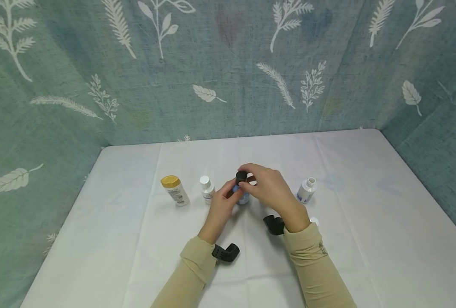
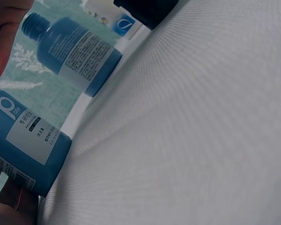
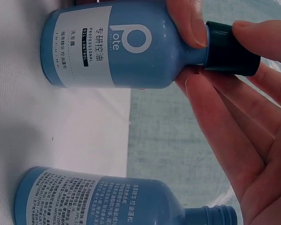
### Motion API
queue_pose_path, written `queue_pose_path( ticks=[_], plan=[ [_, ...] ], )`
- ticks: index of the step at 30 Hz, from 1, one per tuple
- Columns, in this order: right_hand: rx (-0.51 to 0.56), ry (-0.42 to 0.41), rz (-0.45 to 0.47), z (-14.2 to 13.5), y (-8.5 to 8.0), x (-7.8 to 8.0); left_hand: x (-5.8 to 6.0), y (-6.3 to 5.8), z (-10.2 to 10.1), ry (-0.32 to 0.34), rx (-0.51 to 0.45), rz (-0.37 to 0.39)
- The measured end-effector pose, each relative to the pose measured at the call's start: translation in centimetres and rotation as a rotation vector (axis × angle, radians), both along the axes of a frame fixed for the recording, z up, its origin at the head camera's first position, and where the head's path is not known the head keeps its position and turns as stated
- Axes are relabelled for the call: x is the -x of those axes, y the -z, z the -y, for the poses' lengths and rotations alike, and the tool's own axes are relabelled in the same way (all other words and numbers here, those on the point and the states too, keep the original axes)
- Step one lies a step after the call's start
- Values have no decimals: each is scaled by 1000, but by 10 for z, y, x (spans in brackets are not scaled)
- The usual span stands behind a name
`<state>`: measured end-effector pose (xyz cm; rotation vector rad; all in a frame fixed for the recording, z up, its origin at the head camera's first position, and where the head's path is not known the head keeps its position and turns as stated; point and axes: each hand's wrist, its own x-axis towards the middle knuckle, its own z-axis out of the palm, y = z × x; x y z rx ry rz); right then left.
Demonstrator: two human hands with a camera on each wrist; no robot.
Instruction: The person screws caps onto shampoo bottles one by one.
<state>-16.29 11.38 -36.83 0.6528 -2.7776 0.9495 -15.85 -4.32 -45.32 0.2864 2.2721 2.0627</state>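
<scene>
A blue shampoo bottle (image 3: 145, 44) stands upright on the table. My left hand (image 1: 221, 208) grips it near the shoulder. With thumb and fingertips, my right hand (image 1: 271, 188) pinches the black cap (image 3: 232, 48) on the bottle's neck; a short stretch of neck shows below the cap. Beside it stands a second blue bottle (image 2: 79, 51), its threaded neck bare. That one is hidden in the head view. The front bottle (image 2: 25, 136) in the left wrist view is the held one, with some of the left hand's fingers at the lower left.
To the left stand a white bottle with a white cap (image 1: 206, 188) and a pale bottle with a yellow cap (image 1: 175, 190). On the right is an uncapped white bottle (image 1: 306, 191). A small white cap (image 1: 314, 221) shows partly behind the right wrist. Patterned curtains (image 1: 228, 77) surround the white table.
</scene>
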Motion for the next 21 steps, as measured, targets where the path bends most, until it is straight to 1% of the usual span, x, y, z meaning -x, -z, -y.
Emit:
queue_pose_path(
  ticks=[3,6,9,11,14,21],
  plan=[
    [11,1,6,-1,1,1,-1,-4,0,10,-5,22],
    [24,9,27,-3,1,2,-5,-14,0,28,-15,37],
    [23,5,28,-3,1,3,-8,-24,-1,37,-16,20],
    [11,-1,13,-2,0,3,-8,-28,-1,37,-5,1],
    [-12,-3,-4,-2,-2,3,-8,-30,-2,31,7,-9],
    [-72,-25,-7,-1,-5,0,-8,-29,-1,19,24,14]
  ],
)
